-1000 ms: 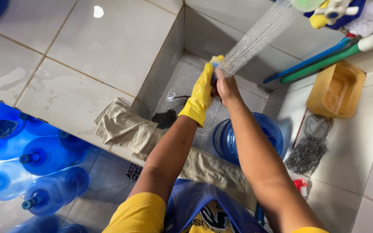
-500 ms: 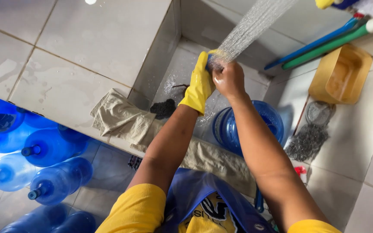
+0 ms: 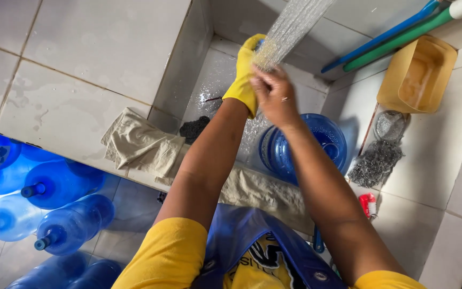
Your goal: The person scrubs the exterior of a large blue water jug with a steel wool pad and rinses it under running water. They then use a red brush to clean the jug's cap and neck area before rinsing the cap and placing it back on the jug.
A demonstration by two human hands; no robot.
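— Two hands were up under the water spray (image 3: 290,32), over the tiled sink (image 3: 188,69). My left hand (image 3: 246,72), in its yellow glove, was curled closed around something small; my bare right hand (image 3: 275,96) rubbed against it, fingers bent.

— What was the small thing?

— I couldn't tell; the glove, the right hand and the spray covered it. Whether the right hand pinched it or only pressed, I couldn't say either.

— How would you have rinsed it well?

— Kept it in the stream, I'd judge, turning it above the blue bottle (image 3: 306,147) standing in the sink.

— Anything else unclear?

— The source of the spray was cut off at the top edge.
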